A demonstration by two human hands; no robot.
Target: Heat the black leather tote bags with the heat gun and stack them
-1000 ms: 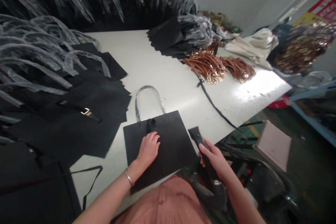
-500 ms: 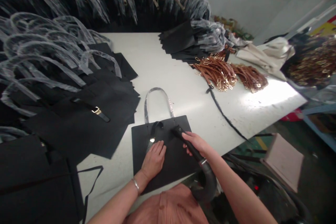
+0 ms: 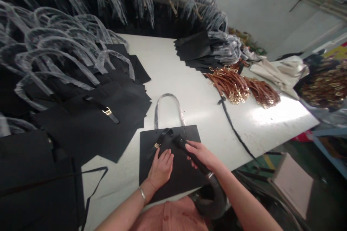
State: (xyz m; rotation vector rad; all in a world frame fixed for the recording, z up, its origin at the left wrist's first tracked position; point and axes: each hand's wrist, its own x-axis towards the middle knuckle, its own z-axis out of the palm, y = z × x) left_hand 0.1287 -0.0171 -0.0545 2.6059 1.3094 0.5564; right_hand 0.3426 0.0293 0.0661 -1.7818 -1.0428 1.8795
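Note:
My left hand (image 3: 161, 169) lies flat on a black leather-like bag panel (image 3: 181, 182), holding nothing, its fingers slightly apart. Just above the fingertips, a narrow black strap with a gold buckle (image 3: 159, 140) lies across the panel's upper left. A clear plastic-wrapped handle loop (image 3: 168, 110) rises from the panel's top edge onto the table. My right hand (image 3: 202, 155) grips a black handheld nozzle (image 3: 189, 155), its tip resting near the strap. A thick black hose (image 3: 214, 200) curves down from it past the table edge.
Stacked black panels (image 3: 108, 119) and plastic-wrapped handles (image 3: 59, 50) crowd the white table (image 3: 211, 130) on the left. Brown straps with gold hardware (image 3: 227, 86) lie at the back right, beside a black cord (image 3: 234, 131). A pink board (image 3: 292, 184) leans below the table's right edge.
My right hand has brought the nozzle from beside the panel onto its top. The strap has changed from a curled loop to lying across the panel. The whole view has shifted slightly.

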